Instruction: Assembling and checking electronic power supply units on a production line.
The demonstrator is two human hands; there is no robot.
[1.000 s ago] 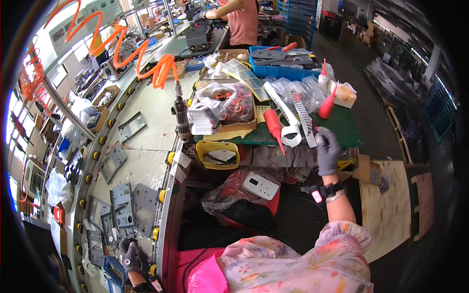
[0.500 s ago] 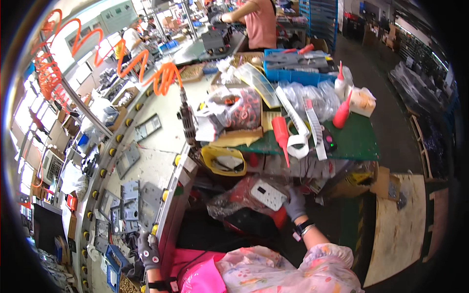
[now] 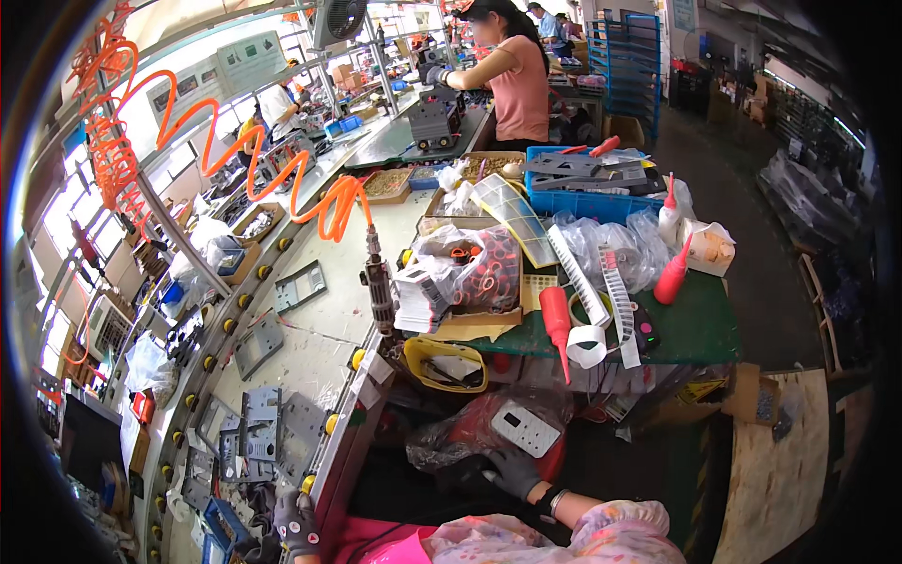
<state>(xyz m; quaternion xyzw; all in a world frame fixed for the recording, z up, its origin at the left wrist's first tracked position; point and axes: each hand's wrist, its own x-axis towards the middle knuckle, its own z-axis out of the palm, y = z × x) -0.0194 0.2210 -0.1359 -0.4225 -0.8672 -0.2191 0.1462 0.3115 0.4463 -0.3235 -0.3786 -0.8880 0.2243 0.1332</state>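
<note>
My right hand (image 3: 517, 470), in a grey glove, lies with its fingers spread beside a white plate with holes and a dark slot (image 3: 526, 429). The plate rests on clear plastic film over a red stool (image 3: 552, 461), just beyond my fingers. Down at the left bench edge is my left hand (image 3: 298, 526), also gloved, its fingers loosely extended and apparently holding nothing. Grey sheet-metal parts (image 3: 261, 423) lie on the bench above it. A blue bin (image 3: 222, 523) stands to its left, with dark cloth in between.
Rollers (image 3: 331, 424) line the bench edge. An electric screwdriver (image 3: 379, 291) hangs from an orange coiled cord (image 3: 216, 141). The green table (image 3: 695, 320) holds red squeeze bottles (image 3: 555, 324), label strips and bags. A yellow bin (image 3: 442, 365) hangs below. A co-worker (image 3: 521, 85) stands at the far bench.
My right hand has come off the white plate and moved left and nearer, leaving the plate on the film. The whole view has shifted; my left hand stays by the bench edge.
</note>
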